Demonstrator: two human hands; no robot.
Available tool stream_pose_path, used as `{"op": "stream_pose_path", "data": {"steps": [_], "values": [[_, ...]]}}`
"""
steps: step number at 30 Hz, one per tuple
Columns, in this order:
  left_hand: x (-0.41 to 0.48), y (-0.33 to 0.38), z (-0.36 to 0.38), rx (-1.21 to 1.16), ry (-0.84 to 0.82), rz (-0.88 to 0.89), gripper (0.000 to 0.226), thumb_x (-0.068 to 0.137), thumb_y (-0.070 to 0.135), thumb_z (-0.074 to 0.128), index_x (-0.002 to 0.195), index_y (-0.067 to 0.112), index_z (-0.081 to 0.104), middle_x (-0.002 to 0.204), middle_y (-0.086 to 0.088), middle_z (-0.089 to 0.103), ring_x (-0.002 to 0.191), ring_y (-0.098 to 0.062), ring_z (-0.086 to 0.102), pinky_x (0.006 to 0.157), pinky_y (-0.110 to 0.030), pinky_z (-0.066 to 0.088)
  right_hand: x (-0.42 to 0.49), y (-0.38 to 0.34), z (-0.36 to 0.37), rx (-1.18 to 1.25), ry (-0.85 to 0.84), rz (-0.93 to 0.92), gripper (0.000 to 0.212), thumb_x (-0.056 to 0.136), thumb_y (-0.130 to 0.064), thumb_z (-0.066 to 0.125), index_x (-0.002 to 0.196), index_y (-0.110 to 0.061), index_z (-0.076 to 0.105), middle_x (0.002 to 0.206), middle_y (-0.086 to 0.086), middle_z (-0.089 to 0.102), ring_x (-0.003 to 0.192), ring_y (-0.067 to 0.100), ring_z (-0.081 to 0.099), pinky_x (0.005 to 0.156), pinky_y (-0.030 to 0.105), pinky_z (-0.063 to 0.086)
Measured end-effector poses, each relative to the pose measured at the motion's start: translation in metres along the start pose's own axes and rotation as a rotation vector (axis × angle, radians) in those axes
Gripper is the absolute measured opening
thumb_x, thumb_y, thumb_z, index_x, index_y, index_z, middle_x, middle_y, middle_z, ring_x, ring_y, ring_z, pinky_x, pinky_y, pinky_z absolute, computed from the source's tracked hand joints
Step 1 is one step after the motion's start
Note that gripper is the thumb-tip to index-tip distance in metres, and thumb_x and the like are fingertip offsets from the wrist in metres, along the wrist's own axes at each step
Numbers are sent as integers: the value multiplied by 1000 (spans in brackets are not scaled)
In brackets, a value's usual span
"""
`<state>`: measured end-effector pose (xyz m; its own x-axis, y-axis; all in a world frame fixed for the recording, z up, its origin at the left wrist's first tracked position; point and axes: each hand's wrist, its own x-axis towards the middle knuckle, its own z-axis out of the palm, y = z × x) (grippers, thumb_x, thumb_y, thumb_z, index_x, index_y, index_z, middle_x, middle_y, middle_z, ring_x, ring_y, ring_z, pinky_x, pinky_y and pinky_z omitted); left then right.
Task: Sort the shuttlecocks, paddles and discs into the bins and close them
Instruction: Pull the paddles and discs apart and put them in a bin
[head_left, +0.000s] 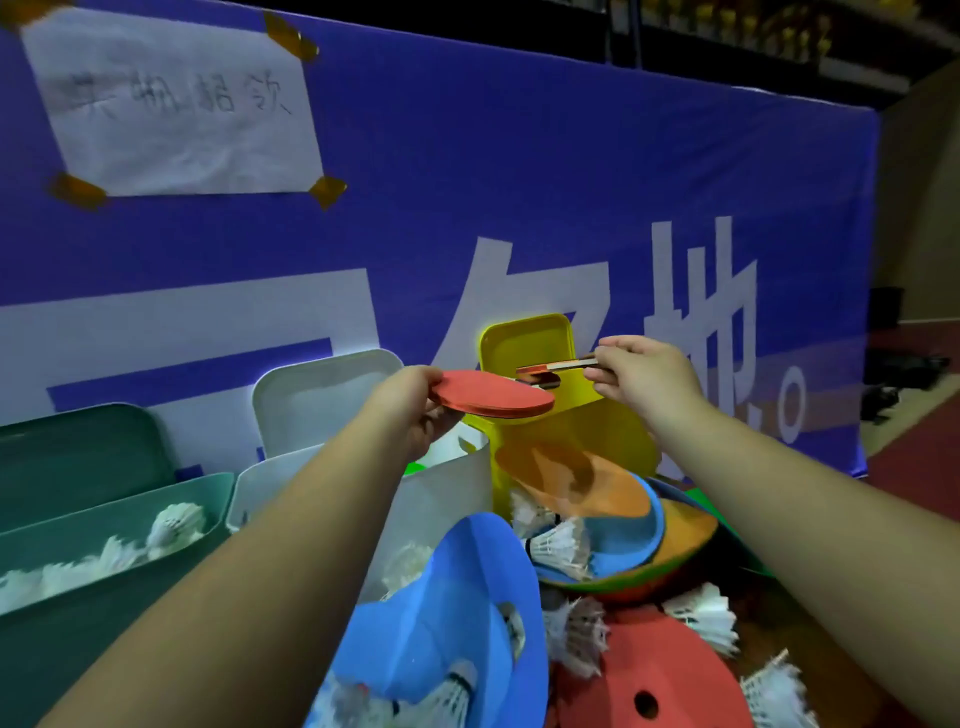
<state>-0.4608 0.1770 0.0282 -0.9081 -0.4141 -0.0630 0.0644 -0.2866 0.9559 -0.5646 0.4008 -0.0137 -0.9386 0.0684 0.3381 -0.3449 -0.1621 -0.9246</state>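
Note:
Both hands hold one red table-tennis paddle (493, 397) level above the open yellow bin (524, 343). My left hand (410, 400) grips the edge of the blade, and my right hand (639, 379) pinches the end of the handle. Three bins stand open in a row: a green bin (130, 514) with white shuttlecocks inside, a white bin (447, 483), and the yellow one. In front lie soft discs: a blue disc (452, 613), an orange disc (587, 488) and a red disc (649, 670), with several loose shuttlecocks (561, 545) among them.
A blue banner (519, 182) with white characters stands right behind the bins, and a taped paper sheet (171, 104) hangs on it. Dark red floor (909, 452) shows at the right past the banner's edge.

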Motion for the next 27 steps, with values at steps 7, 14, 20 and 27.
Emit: {"op": "stream_pose_path", "data": {"steps": [7, 14, 20, 27], "values": [[55, -26, 13, -84, 10, -22, 12, 107, 1, 42, 94, 1, 44, 61, -15, 54, 24, -14, 46, 73, -42, 64, 57, 36, 7, -221, 30, -14, 25, 96, -36, 76, 119, -25, 77, 100, -6, 78, 87, 12, 78, 89, 41, 64], [89, -45, -1, -149, 29, -80, 14, 107, -2, 37, 95, 0, 43, 63, -11, 43, 30, -16, 39, 64, -41, 59, 85, 50, 23, -501, 4, 45, 32, 103, -51, 60, 117, -26, 73, 90, -3, 72, 71, 16, 72, 63, 30, 56], [104, -48, -6, -128, 38, -101, 25, 107, -3, 41, 131, -10, 46, 109, -23, 61, 92, -26, 65, 89, -42, 60, 84, 63, 53, -750, -315, 120, 32, 108, -43, 49, 102, -26, 75, 110, -1, 77, 64, 20, 70, 69, 38, 59], [107, -51, -4, -162, 70, -99, 26, 110, 5, 45, 135, -1, 51, 110, -17, 61, 95, -26, 69, 83, -44, 56, 85, 53, 57, -664, -368, 222, 33, 94, -48, 73, 96, -15, 69, 73, 6, 59, 57, 16, 52, 45, 22, 43]]}}
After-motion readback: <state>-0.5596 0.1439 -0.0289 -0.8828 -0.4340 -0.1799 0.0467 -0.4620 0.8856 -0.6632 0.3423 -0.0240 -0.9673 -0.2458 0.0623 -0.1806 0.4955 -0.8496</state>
